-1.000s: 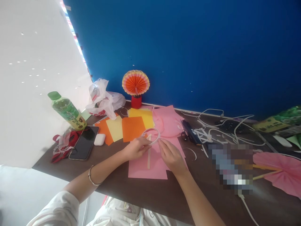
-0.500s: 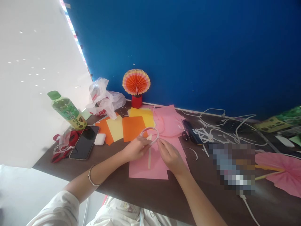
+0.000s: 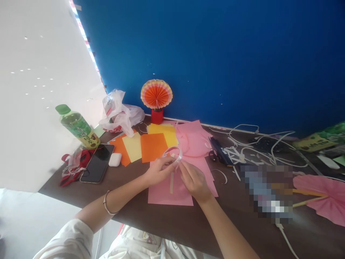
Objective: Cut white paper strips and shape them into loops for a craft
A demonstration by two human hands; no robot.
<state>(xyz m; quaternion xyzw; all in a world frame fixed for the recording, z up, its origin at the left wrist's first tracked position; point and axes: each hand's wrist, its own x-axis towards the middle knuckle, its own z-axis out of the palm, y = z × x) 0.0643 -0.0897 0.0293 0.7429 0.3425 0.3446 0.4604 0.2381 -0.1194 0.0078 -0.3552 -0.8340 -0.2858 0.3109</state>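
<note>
My left hand (image 3: 157, 171) and my right hand (image 3: 192, 180) meet over a pink paper sheet (image 3: 169, 190) on the brown table (image 3: 134, 212). Both pinch a white ring of tape (image 3: 173, 153), the left hand at its lower left, the right hand at its lower right. A pale strip (image 3: 171, 181) lies on the pink sheet just below the ring. Orange and yellow paper sheets (image 3: 151, 145) are fanned out behind my left hand.
A green bottle (image 3: 78, 126), a phone (image 3: 97, 163), a white earbud case (image 3: 115, 159) and a plastic bag (image 3: 121, 115) stand at left. A paper fan in a red holder (image 3: 156, 97) is at the back. Scissors (image 3: 219, 153), white cables (image 3: 256, 144) and a pink fan (image 3: 323, 196) lie at right.
Both hands have drawn slightly closer together on the tape ring, which has tilted a little. Nothing else on the table has moved.
</note>
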